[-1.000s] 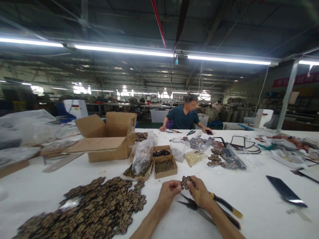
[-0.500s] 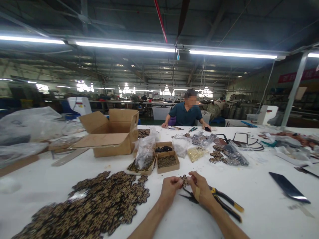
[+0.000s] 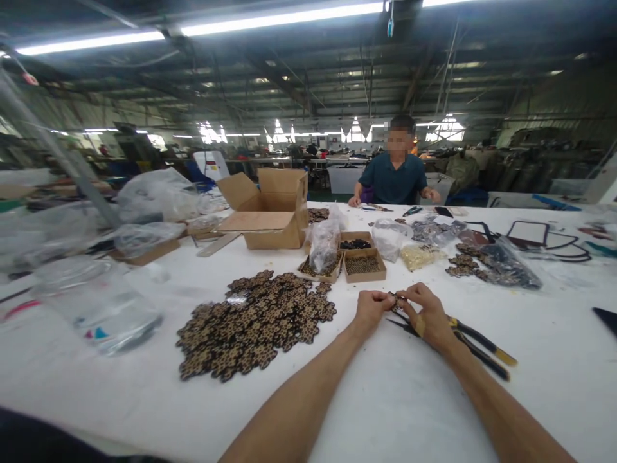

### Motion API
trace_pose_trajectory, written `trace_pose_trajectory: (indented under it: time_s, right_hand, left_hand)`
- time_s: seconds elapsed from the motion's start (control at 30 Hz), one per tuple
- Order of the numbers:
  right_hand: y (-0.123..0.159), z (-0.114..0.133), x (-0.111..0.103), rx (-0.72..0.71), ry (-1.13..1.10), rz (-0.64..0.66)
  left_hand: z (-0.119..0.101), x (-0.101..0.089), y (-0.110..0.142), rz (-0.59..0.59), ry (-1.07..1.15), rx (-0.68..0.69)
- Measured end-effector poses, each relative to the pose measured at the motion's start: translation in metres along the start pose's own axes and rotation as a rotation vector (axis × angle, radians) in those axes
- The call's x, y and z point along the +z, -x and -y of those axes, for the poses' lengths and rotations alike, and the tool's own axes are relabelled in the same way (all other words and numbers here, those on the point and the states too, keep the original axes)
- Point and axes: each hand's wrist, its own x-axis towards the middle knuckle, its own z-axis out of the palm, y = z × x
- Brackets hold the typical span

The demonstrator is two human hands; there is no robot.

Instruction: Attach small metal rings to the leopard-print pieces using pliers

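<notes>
Both hands meet over the white table [image 3: 395,399], pinching a small leopard-print flower-shaped piece [image 3: 394,299] between them. My left hand [image 3: 370,310] is closed on its left side and my right hand [image 3: 427,314] on its right; a tan band wraps one right finger. Pliers with yellow-tipped black handles [image 3: 482,347] lie on the table under and beyond my right hand. A large heap of the same leopard-print pieces [image 3: 258,318] lies to the left of my left hand.
Small cardboard trays of beads [image 3: 362,265] and plastic bags [image 3: 324,244] stand behind my hands, with an open carton [image 3: 270,212] further back. A clear plastic container [image 3: 99,302] sits left. A person in a dark blue shirt [image 3: 395,180] sits across the table. Black frames [image 3: 530,235] lie far right.
The camera has dropped and swung left, bringing the heap and my forearms further into view. My hands have stayed together on the small piece.
</notes>
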Motion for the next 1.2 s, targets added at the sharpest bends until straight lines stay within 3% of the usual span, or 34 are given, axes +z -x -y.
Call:
trace_pose_trajectory:
  time_s: [0.27,0.53,0.87,1.07,1.2]
  right_hand:
    - [0.006,-0.013,0.012,-0.060,0.116,0.044]
    - [0.006,-0.006,0.009,-0.124,0.233,0.044]
    - [0.002,0.009,0.000,-0.219,0.434,0.130]
    - [0.000,0.008,0.004,-0.179,0.438,0.123]
    - [0.002,-0.001,0.009,0.023,0.146,0.030]
  left_hand:
    - [0.003,0.000,0.003,0.015,0.012,-0.026]
    - [-0.004,0.003,0.007,0.016,0.053,-0.070]
    - [-0.004,0.000,0.003,0.104,0.256,-0.226]
    - [-0.005,0.001,0.001,0.092,0.269,-0.239]
    - [-0.004,0.002,0.001,0.030,0.252,-0.191]
